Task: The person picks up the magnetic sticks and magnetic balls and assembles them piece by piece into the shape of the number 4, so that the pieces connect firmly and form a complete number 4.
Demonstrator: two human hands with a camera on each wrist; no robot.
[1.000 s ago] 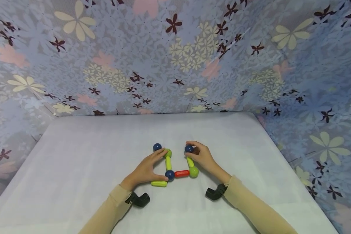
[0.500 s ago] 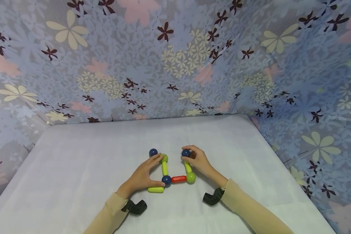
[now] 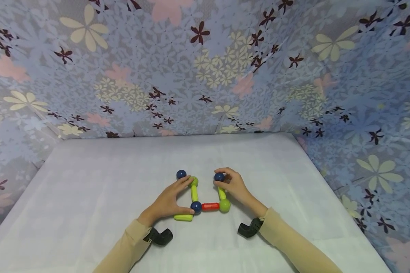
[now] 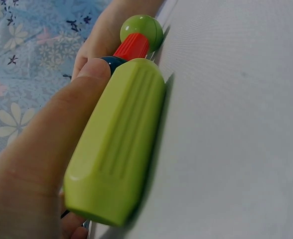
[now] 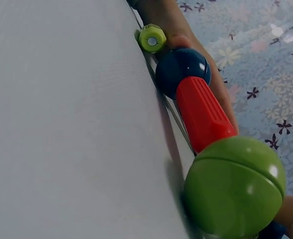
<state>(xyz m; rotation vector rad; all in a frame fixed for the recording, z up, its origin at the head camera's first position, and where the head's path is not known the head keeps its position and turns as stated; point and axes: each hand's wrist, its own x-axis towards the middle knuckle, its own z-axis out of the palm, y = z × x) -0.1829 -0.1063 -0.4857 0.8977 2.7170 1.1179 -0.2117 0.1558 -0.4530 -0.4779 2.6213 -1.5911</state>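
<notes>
A frame of magnetic building rods and balls lies on the table. A red rod (image 3: pixel 210 206) joins a blue ball (image 3: pixel 196 207) to a green ball (image 3: pixel 224 205). Yellow-green rods (image 3: pixel 194 193) run away from both corners. My left hand (image 3: pixel 165 201) holds the frame's left side, thumb against the blue corner ball and fingertips on the far green ball (image 3: pixel 194 181). My right hand (image 3: pixel 238 187) pinches another blue ball (image 3: pixel 219 177) at the far end of the right yellow-green rod (image 3: pixel 222 193). In the right wrist view, a green ball (image 5: pixel 236 186) hides most of that hand.
A loose yellow-green rod (image 3: pixel 183 217) lies beneath the left thumb. One more blue ball (image 3: pixel 181 174) sits beyond the left fingertips. The white-covered table (image 3: pixel 89 170) ends at a flowered cloth (image 3: pixel 177 76) behind and to the right.
</notes>
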